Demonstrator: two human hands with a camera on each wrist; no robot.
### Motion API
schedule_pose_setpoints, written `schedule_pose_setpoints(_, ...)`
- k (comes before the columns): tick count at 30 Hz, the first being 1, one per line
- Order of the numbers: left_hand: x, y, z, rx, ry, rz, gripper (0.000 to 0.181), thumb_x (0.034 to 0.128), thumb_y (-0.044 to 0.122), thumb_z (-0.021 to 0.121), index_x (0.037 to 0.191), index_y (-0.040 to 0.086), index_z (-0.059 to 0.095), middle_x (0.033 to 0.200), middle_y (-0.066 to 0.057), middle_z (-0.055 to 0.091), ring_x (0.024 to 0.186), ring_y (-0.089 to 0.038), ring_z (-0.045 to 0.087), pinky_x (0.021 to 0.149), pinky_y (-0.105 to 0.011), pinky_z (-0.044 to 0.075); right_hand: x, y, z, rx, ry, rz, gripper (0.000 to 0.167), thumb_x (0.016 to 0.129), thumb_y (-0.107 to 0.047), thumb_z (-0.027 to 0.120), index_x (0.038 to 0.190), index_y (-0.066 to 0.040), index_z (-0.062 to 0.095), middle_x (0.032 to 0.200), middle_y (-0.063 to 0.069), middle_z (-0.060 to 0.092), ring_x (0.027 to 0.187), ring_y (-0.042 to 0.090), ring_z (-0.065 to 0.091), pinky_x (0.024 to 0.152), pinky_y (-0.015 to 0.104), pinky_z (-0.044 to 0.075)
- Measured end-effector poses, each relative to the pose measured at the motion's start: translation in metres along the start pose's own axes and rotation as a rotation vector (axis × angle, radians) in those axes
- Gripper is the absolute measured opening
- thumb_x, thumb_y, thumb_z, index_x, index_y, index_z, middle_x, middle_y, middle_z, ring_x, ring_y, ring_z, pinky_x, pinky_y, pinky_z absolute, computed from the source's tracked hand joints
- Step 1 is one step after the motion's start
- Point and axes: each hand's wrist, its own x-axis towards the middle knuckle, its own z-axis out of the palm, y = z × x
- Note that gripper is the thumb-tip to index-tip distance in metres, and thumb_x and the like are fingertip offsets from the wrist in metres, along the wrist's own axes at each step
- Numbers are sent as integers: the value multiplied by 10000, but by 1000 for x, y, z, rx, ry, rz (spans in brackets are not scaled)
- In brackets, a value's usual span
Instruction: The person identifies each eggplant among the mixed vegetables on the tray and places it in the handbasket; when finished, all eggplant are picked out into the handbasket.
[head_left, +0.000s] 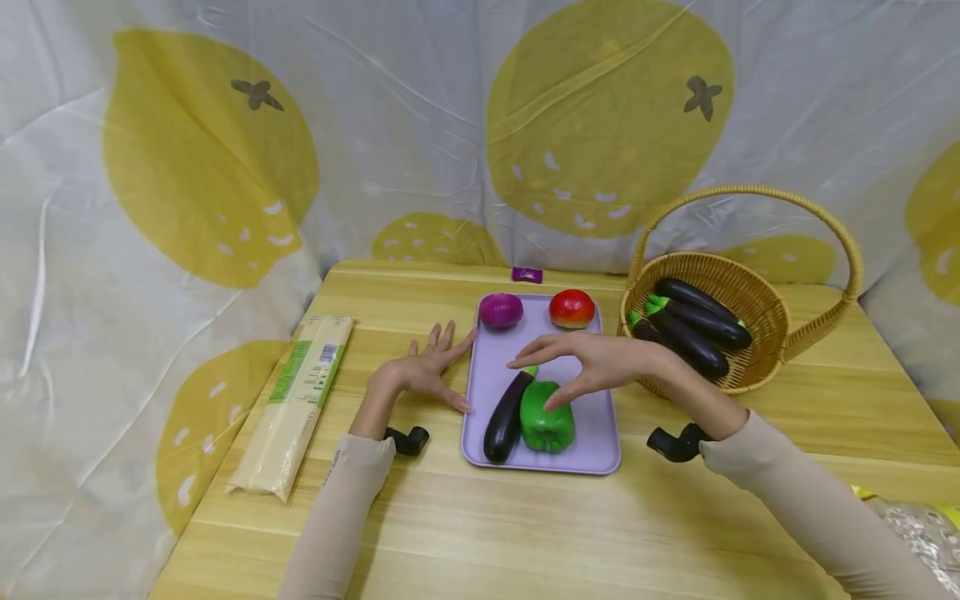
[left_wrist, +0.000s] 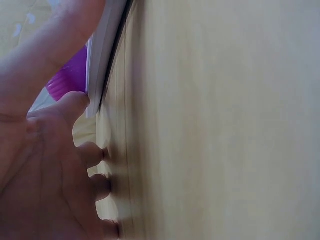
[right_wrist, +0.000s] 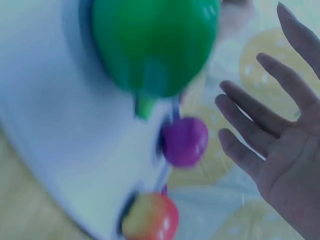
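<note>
A lilac tray point(head_left: 596, 442) holds a dark eggplant point(head_left: 502, 425), a green bell pepper point(head_left: 547, 421), a purple onion point(head_left: 501, 311) and a round red-and-yellow fruit point(head_left: 572, 308). Beside the tray's left edge, my left hand point(head_left: 422, 372) has its fingers spread; in the left wrist view a fingertip point(left_wrist: 82, 99) meets the tray's rim. My right hand point(head_left: 600, 362) hovers over the tray with extended fingers and thumb, near the pepper's upper side. Space shows between the right palm and the pepper point(right_wrist: 155, 45) in the right wrist view, so nothing is held.
To the right stands a wicker basket point(head_left: 772, 329) with a tall handle and several eggplants point(head_left: 701, 325) inside. A long clear pack of pale sticks point(head_left: 296, 417) lies on the left. Behind the tray is a small purple packet point(head_left: 527, 275). A shiny bag point(head_left: 918, 533) shows at lower right.
</note>
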Motion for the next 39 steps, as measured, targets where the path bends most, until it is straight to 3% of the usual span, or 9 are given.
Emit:
schedule_pose_setpoints(6,1,0,0,3,-6,-3,1269,806,551,843,1669,302,-53,1697,-167,-287,1560,-380,-318,1227,-689,-193,29,-4,24,-23,-57,-105,599,900,-308,819,1455,-202,619,1488,53,587,1408,244,525,1209,480,413)
schedule_pose_setpoints(14,3,-2,-1,-2,-3,5,1261,808,548,841,1667,314,-52,1695,-168,-288,1557,-380,-323,1223,-688,-201,60,-6,39,-19,-172,-123,506,844,-206,875,1326,-164,726,1338,-1,699,1288,134,606,1162,328,455)
schedule_pose_setpoints(23,3,-2,-1,-14,-2,11,1257,809,546,841,1669,308,-45,1696,-165,-288,1557,-381,-322,1223,-690,-199,76,-7,46,16,-296,-170,389,832,-87,867,1211,-87,781,1243,59,737,1190,105,642,1133,257,460)
schedule_pose_setpoints(30,2,-3,-1,-16,-3,12,1259,813,538,842,1669,295,-48,1692,-169,-293,1554,-387,-325,1221,-690,-203,82,-9,50,-5,-343,-118,366,814,-34,864,1170,-94,801,1181,62,753,1104,41,619,1067,214,460)
schedule_pose_setpoints(39,1,-3,0,-16,-5,8,1264,811,530,846,1668,300,-53,1689,-163,-300,1552,-374,-334,1224,-676,-210,86,-12,51,-40,-346,-56,343,821,-54,866,1153,-116,810,1179,18,766,1128,51,625,1072,226,462)
